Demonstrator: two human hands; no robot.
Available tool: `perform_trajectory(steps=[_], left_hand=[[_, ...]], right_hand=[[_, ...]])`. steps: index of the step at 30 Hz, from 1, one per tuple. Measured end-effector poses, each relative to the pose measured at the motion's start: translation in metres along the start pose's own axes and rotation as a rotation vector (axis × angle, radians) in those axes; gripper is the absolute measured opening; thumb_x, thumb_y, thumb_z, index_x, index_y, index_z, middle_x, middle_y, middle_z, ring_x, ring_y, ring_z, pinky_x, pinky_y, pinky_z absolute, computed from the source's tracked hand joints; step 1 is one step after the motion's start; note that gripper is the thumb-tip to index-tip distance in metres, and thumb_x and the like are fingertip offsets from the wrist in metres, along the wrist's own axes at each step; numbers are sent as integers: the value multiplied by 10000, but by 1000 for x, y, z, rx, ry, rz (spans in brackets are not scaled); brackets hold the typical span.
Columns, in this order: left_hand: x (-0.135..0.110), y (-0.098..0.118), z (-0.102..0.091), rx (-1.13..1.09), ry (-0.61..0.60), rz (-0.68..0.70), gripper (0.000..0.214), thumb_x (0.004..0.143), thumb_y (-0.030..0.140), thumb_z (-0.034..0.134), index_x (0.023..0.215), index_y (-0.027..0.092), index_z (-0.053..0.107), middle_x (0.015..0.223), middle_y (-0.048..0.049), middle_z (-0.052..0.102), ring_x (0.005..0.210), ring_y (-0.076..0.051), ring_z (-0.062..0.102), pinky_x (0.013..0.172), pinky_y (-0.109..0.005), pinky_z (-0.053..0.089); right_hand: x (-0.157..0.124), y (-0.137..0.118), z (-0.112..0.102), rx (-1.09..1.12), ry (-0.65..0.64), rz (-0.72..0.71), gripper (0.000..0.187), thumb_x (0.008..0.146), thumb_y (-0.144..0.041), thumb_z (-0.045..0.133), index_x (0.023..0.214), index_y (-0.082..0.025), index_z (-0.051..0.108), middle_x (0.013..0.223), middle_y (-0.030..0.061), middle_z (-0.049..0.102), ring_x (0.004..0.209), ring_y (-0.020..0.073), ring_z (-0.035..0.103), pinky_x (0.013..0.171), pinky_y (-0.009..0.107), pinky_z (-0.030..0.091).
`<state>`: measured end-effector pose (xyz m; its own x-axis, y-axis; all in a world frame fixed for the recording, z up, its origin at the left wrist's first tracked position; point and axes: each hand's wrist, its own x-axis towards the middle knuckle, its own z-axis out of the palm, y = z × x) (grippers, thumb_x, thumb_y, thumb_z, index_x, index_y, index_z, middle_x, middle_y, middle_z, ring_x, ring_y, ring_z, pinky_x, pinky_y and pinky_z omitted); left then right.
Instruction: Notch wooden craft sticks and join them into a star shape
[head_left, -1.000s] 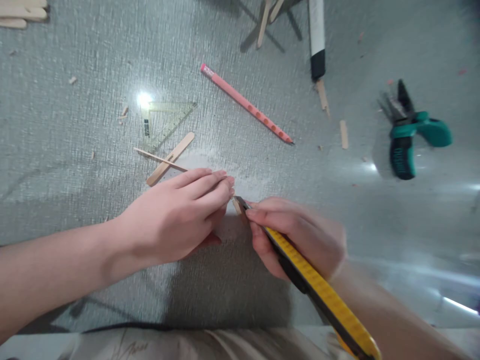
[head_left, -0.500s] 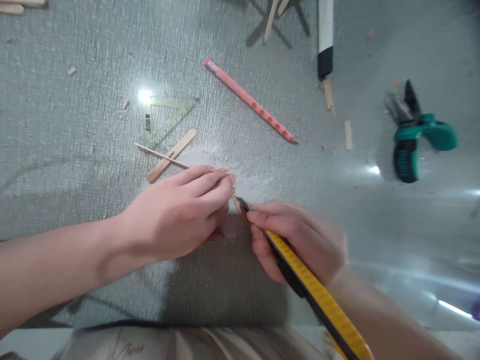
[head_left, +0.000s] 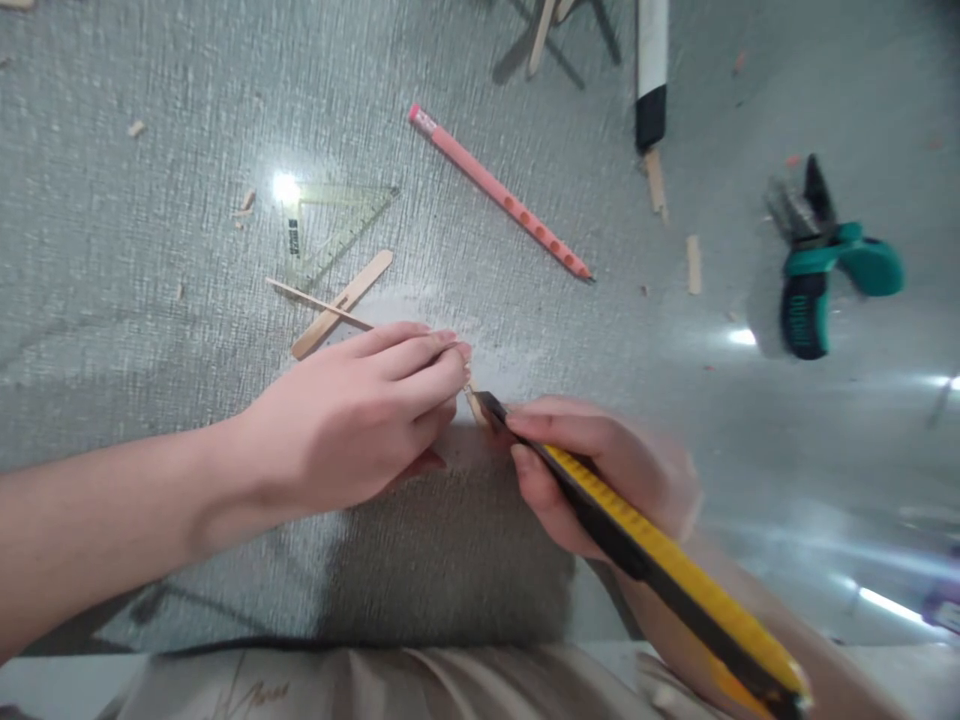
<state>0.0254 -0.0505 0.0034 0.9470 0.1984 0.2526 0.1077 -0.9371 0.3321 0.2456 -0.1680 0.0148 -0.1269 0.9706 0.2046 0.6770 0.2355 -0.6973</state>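
My left hand (head_left: 360, 420) is closed, palm down, its fingertips pinching a wooden craft stick (head_left: 477, 406) whose short end sticks out toward the right. My right hand (head_left: 615, 470) grips a yellow and black utility knife (head_left: 675, 575). The knife's dark blade lies at the stick's end, just right of my left fingertips. A thin wooden strip (head_left: 311, 299) runs under my left fingers; whether it joins the pinched stick is hidden. It crosses over a craft stick with a small slot (head_left: 367, 280), which lies on the table.
Beyond my hands lie a clear set square (head_left: 341, 232) and a pink pencil (head_left: 502, 195). Green-handled pliers (head_left: 814, 265) rest at the right. A white and black tool (head_left: 651, 90) and wood scraps (head_left: 694, 265) lie on the grey textured table (head_left: 150, 370).
My right hand has shifted slightly right, and the knife's rear end has swung outward to the right. The blade has drawn back a little along the stick. My left hand keeps its hold.
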Motion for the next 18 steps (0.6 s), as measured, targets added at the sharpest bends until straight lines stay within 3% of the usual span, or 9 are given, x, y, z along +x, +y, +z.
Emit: perform_trajectory(steps=[3, 7, 18], left_hand=[[-1, 0, 1, -12, -1, -9, 247, 962, 227, 529, 996, 69, 715, 1281, -143, 665, 1216, -271, 632, 1137, -403, 511], [0, 1, 0, 1, -9, -7, 288, 987, 256, 499, 1006, 66, 714, 1283, -150, 661, 1215, -269, 632, 1117, -415, 519], [0, 0, 0, 30, -17, 0, 323, 996, 338, 533, 1018, 80, 725, 1294, -154, 657, 1239, -265, 614, 1139, -400, 502]], right_hand=[[-3, 5, -4, 25, 45, 20, 374, 831, -121, 620, 1164, -291, 638, 871, 2, 773, 717, 196, 763, 616, 305, 641], [6, 3, -5, -21, -8, -49, 372, 820, -101, 608, 1143, -282, 650, 866, 10, 788, 667, 178, 755, 584, 274, 632], [8, 4, 0, -12, 10, -102, 378, 807, -68, 623, 1134, -255, 651, 879, 26, 781, 685, 179, 752, 622, 285, 650]])
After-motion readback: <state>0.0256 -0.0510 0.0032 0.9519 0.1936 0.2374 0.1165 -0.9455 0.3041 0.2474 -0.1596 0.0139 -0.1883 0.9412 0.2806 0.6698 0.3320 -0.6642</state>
